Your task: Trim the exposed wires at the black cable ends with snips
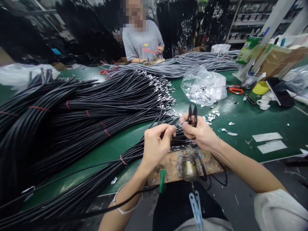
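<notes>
My left hand is closed, thumb against the forefinger, on the end of a black cable near the middle of the view. Just right of it, my right hand is closed around small black snips, their two blades pointing up and apart. Its thumb and forefinger also meet at thin blue and pink wires at the cable's end. Below the hands lies a bundle of black cables tied with a pink band. A wooden board carrying a small metal device sits at the table's front edge.
Large bundles of black cables with stripped ends cover the left. A clear plastic bag holds scraps. Orange-handled scissors, a yellow tape roll and paper strips lie right. Across the green table, a person handles grey cables.
</notes>
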Motion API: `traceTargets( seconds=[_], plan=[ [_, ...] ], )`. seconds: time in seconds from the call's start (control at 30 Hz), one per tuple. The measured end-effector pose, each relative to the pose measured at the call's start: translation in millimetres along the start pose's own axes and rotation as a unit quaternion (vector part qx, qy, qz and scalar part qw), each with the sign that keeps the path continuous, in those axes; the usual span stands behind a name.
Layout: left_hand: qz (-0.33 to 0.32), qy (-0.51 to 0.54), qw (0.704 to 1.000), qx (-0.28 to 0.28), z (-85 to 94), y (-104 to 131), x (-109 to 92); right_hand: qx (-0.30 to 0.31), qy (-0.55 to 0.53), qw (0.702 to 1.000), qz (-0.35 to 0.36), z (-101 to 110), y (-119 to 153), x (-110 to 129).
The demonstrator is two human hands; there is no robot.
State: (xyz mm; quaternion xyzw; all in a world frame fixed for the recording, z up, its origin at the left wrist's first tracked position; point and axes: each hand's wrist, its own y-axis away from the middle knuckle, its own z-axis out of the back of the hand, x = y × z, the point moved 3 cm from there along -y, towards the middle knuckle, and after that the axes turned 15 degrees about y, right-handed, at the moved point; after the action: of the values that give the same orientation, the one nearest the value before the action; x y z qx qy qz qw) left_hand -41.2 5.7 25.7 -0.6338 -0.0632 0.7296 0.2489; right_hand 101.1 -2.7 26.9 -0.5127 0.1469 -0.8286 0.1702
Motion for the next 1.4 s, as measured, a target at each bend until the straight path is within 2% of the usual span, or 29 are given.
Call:
traceTargets(
  seconds=[0.07, 0.1, 0.2, 0.27, 0.3, 0.33, 0.37, 0.4, 0.47, 0.57, 0.67, 0.77, 0.83, 0.9, 1.0, 1.07, 1.13, 1.17, 1.27, 1.33, 1.4],
  plan=[
    [0.006, 0.017, 1.0, -0.005, 0.5, 0, 2, 0.038, 0.02, 0.999, 0.03, -2, 0, 5],
    [0.012, 0.019, 1.0, 0.001, 0.3, 0, 2, 0.021, 0.067, 0.996, 0.057, 3, -1, 7],
    [0.033, 0.023, 0.999, 0.019, 0.1, 1, 1, -0.108, 0.189, 0.971, 0.099, 32, -6, 7],
    [0.049, 0.058, 0.997, 0.011, 1.3, 1, 0, -0.205, 0.205, 0.954, 0.072, 58, -9, -1],
    [0.053, 0.08, 0.995, 0.0, 2.2, 1, 0, -0.272, 0.212, 0.937, 0.053, 71, -9, -6],
    [0.054, 0.098, 0.994, -0.011, 3.0, 1, 0, -0.355, 0.232, 0.905, 0.016, 81, -8, -10],
    [0.049, 0.108, 0.993, -0.02, 3.6, 1, 1, -0.35, 0.254, 0.901, -0.014, 84, -8, -13],
    [0.037, 0.108, 0.993, -0.027, 3.9, 0, 1, -0.285, 0.258, 0.923, -0.022, 80, -10, -14],
    [-0.003, 0.088, 0.995, -0.042, 3.9, 0, 2, -0.183, 0.251, 0.95, 0.026, 63, -10, -7],
    [-0.08, 0.037, 0.993, -0.078, 3.3, 1, -1, -0.122, 0.19, 0.968, 0.11, 37, -2, 9],
    [-0.138, -0.02, 0.985, -0.1, 1.1, 5, -7, -0.111, 0.164, 0.968, 0.156, 25, 5, 17],
    [-0.158, -0.057, 0.981, -0.1, -1.2, 6, -11, -0.117, 0.167, 0.965, 0.163, 25, 7, 15],
    [-0.135, -0.05, 0.985, -0.093, -1.3, 5, -9, -0.114, 0.172, 0.965, 0.159, 25, 8, 13],
    [-0.069, -0.016, 0.996, -0.062, -1.3, 2, -3, -0.111, 0.184, 0.965, 0.148, 23, 9, 12],
    [0.046, 0.054, 0.997, 0.001, -2.0, -2, 6, -0.105, 0.176, 0.974, 0.099, 18, 9, 10],
    [0.052, 0.076, 0.996, 0.008, -1.2, -3, 5, -0.076, 0.105, 0.991, 0.032, 15, 8, 7],
    [-0.006, 0.055, 0.998, -0.012, 0.7, -4, 0, -0.019, -0.017, 0.998, -0.053, 11, 6, 2],
    [-0.048, 0.032, 0.998, -0.022, 1.3, -3, -3, 0.013, -0.085, 0.992, -0.095, 9, 6, 0],
    [-0.178, -0.04, 0.982, -0.049, 2.4, 1, -9, 0.097, -0.247, 0.942, -0.204, 1, 5, -4],
    [-0.255, -0.082, 0.962, -0.06, 2.9, 5, -12, 0.126, -0.297, 0.915, -0.244, -3, 5, -4],
    [-0.319, -0.124, 0.937, -0.069, 3.5, 8, -13, 0.119, -0.297, 0.914, -0.251, -3, 5, -4]
  ],
)
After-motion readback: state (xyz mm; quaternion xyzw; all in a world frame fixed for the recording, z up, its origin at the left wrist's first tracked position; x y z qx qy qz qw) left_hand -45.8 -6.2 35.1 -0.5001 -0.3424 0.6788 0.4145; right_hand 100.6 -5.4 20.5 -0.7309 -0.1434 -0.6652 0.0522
